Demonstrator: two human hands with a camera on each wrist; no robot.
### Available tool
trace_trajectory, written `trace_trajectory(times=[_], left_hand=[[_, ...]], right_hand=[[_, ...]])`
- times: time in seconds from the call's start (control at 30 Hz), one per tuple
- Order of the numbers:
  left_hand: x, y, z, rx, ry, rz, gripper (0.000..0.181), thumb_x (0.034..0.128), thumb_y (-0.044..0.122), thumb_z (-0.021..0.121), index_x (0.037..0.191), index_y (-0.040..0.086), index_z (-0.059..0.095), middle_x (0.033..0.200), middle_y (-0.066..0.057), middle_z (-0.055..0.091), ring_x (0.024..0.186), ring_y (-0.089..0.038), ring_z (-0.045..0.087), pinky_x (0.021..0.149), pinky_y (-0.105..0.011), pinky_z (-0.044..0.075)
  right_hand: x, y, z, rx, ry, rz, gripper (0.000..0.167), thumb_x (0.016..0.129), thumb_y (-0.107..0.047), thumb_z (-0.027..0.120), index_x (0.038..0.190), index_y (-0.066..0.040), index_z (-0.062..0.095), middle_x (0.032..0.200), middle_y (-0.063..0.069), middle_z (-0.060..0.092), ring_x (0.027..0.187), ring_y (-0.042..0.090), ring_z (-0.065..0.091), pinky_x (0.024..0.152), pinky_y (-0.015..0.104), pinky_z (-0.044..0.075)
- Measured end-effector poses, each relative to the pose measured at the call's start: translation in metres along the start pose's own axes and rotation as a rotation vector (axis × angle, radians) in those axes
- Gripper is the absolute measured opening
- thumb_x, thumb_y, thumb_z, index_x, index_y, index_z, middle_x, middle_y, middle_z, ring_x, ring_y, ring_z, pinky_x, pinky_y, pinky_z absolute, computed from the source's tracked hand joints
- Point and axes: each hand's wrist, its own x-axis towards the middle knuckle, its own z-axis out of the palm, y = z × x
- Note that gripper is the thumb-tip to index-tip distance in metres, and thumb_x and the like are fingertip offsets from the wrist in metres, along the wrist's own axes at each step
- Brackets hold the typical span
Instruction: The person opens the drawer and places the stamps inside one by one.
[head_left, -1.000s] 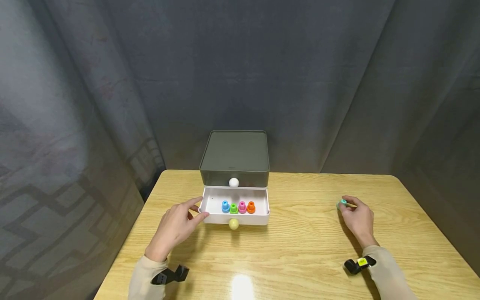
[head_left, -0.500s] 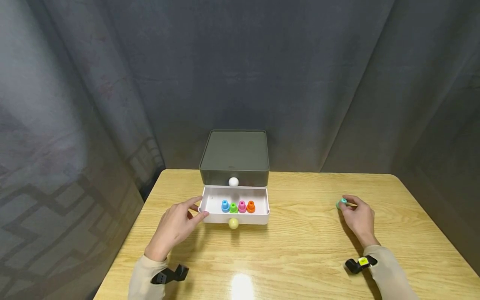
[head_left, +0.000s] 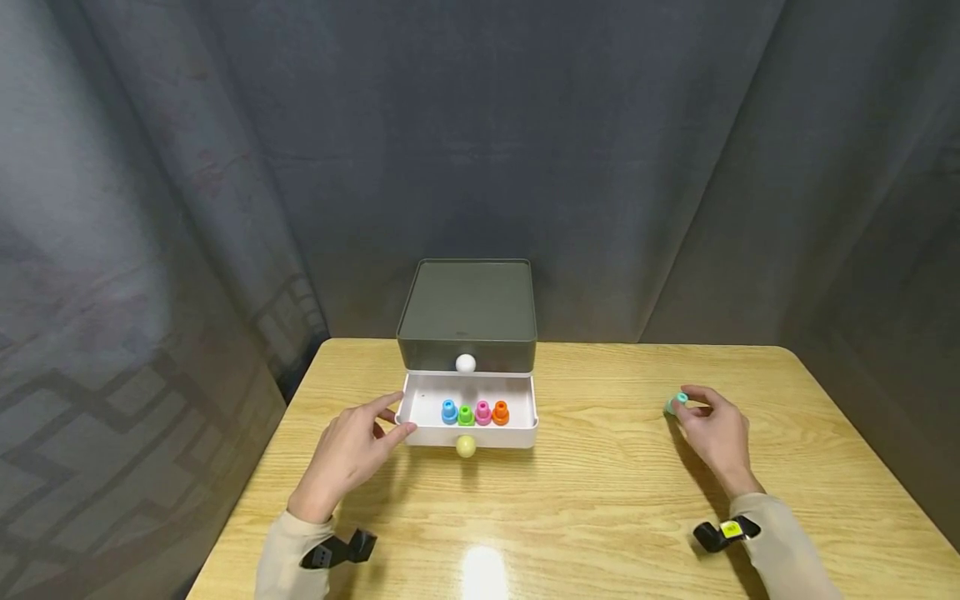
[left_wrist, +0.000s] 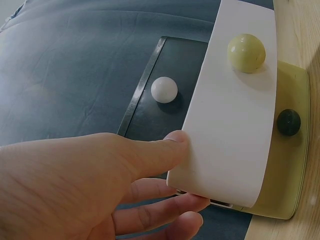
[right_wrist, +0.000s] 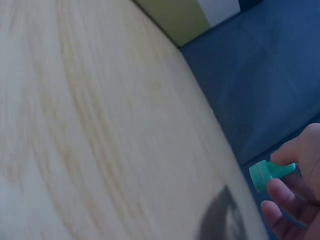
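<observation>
My left hand (head_left: 348, 458) grips the left front corner of the white drawer (head_left: 435, 437), thumb on the front edge and fingers along the side. The drawer stands pulled out of a cabinet (head_left: 470, 304) with a dark grey top. Along its front inside stand a blue stacking peg (head_left: 449, 413), a green one (head_left: 466, 416), a pink one (head_left: 483, 414) and an orange one (head_left: 500, 414). Far to the right, my right hand (head_left: 716, 437) pinches a teal stacking peg (right_wrist: 272, 172) between thumb and fingers, just above the table.
A yellow knob (head_left: 466, 447) sticks out from the drawer front, and a white knob (head_left: 466, 363) from the dark drawer above. A yellow-green lower drawer (left_wrist: 287, 185) with a dark knob is closed. Grey curtains (head_left: 480, 167) hang behind the wooden table (head_left: 592, 492).
My right hand has shifted slightly left with the teal peg, which appears lifted from the table. The left hand and the drawer have stayed in place.
</observation>
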Motion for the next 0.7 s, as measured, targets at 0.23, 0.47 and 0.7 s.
trace_trajectory(times=[0.23,0.47,0.7], left_hand=[[0.000,0.000,0.000,0.005,0.001,-0.001,0.053,0.0986,0.035,0.077,0.145,0.012,0.067,0.112,-0.009,0.080,0.077,-0.011,0.062,0.067,-0.031,0.045],[0.000,0.001,0.000,-0.003,-0.001,-0.004,0.054,0.0984,0.035,0.077,0.146,0.012,0.067,0.112,-0.009,0.080,0.077,-0.011,0.062,0.067,-0.031,0.045],[-0.001,0.001,0.000,-0.002,0.001,-0.005,0.053,0.0987,0.035,0.077,0.145,0.012,0.067,0.112,-0.008,0.081,0.077,-0.010,0.063,0.067,-0.032,0.045]], right_hand=[[-0.005,-0.022,-0.004,0.028,-0.006,-0.139,0.033,0.099,-0.025,0.075,0.125,-0.004,0.077,0.105,0.020,0.079,0.076,-0.017,0.054,0.060,0.014,0.049],[-0.011,-0.046,-0.004,0.019,-0.007,-0.222,0.030,0.097,-0.023,0.080,0.121,-0.005,0.080,0.103,0.017,0.081,0.077,-0.017,0.055,0.063,0.010,0.049],[-0.016,-0.066,-0.005,0.045,-0.034,-0.262,0.030,0.096,-0.024,0.081,0.120,-0.006,0.080,0.102,0.016,0.082,0.078,-0.012,0.062,0.065,0.009,0.050]])
